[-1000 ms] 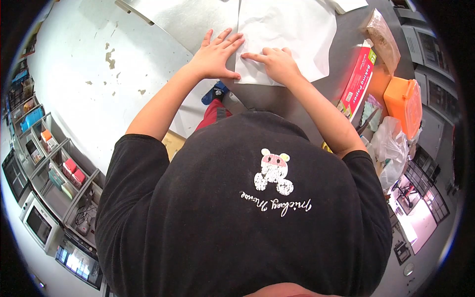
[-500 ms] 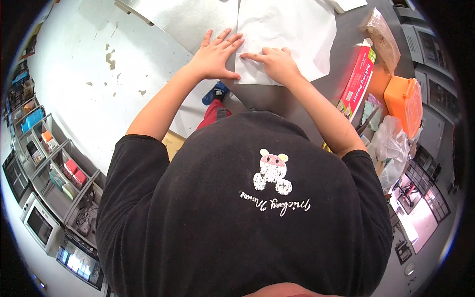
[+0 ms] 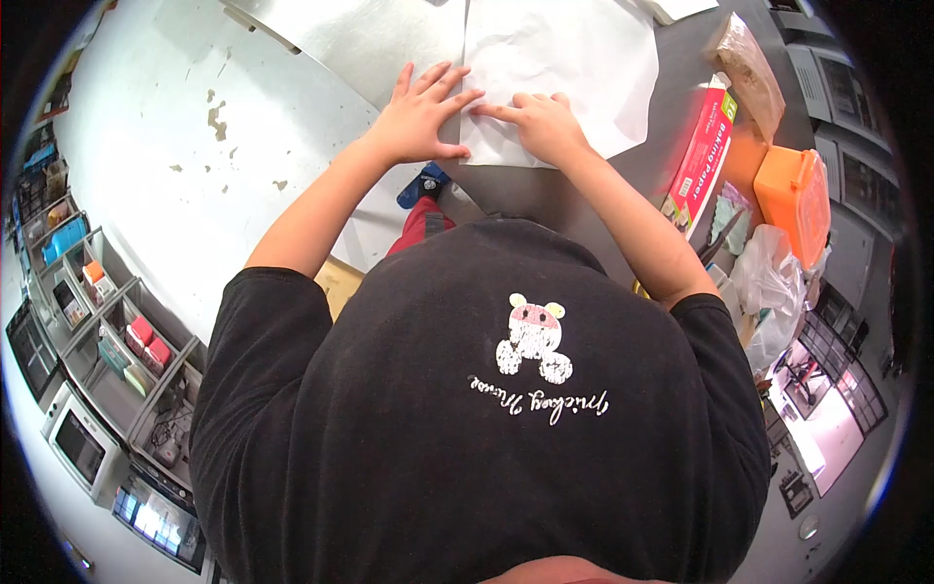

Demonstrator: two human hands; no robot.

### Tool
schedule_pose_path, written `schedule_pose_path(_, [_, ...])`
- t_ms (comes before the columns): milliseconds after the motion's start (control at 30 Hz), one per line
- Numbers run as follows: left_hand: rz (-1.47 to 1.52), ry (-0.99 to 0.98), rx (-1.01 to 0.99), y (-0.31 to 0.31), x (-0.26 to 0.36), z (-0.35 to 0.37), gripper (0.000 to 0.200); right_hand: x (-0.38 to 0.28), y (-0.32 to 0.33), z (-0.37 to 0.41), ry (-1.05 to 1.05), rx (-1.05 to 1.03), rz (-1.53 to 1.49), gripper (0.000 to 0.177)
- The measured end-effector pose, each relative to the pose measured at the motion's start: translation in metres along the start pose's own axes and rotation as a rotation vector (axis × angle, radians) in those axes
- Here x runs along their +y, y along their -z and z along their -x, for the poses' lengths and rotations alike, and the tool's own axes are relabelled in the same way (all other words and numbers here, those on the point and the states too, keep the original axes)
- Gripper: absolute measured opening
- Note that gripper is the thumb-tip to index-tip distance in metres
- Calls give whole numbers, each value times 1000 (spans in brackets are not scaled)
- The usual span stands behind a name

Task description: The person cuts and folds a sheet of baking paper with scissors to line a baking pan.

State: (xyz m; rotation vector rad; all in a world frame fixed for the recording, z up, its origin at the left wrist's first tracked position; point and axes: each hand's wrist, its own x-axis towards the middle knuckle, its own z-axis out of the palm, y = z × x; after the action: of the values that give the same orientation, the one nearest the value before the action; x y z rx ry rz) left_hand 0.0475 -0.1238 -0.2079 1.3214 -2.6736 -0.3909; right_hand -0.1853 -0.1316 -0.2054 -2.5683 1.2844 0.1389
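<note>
A white sheet of baking paper (image 3: 608,73) lies on the dark metal table near the top of the view. My left hand (image 3: 416,117) is at the paper's left edge, fingers spread, with the fingertips and thumb tip at that edge. My right hand (image 3: 547,125) rests on the paper's near part, its index finger stretched left toward my left hand. The other fingers of the right hand point forward and are partly bent. Neither hand has anything visible gripped in it.
Right of the paper is a red baking paper box (image 3: 702,156). Beyond it are a clear-wrapped brown package (image 3: 751,78), an orange container (image 3: 793,204) and a plastic bag (image 3: 769,282). A pale, stained surface (image 3: 195,127) spreads at the left, shelves (image 3: 126,331) farther off.
My left hand's fingers have shifted slightly, with one fingertip lower along the paper's edge. My right hand and the paper stay nearly in place.
</note>
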Motion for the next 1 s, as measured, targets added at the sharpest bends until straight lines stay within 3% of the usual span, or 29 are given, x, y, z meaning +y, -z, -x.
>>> schedule_pose_path(33, [-1,-2,0,0,1,3,81,-1,1,0,5,37,-6,53])
schedule_pose_path(100, [60,-130,107,-5,2,12,62,-2,5,0,-11,3,-1,51])
schedule_pose_path(133, [93,-223,187,-5,6,15,39,-4,8,1,-23,-32,5,49])
schedule_pose_path(267, [110,-366,147,-6,16,23,24,-6,10,1,-13,-11,4,49])
schedule_pose_path(600, [147,-443,71,-3,17,23,26,-6,10,3,-37,-16,15,53])
schedule_pose_path(1000, [84,-336,132,-15,29,35,34,-10,17,2,-48,-62,29,51])
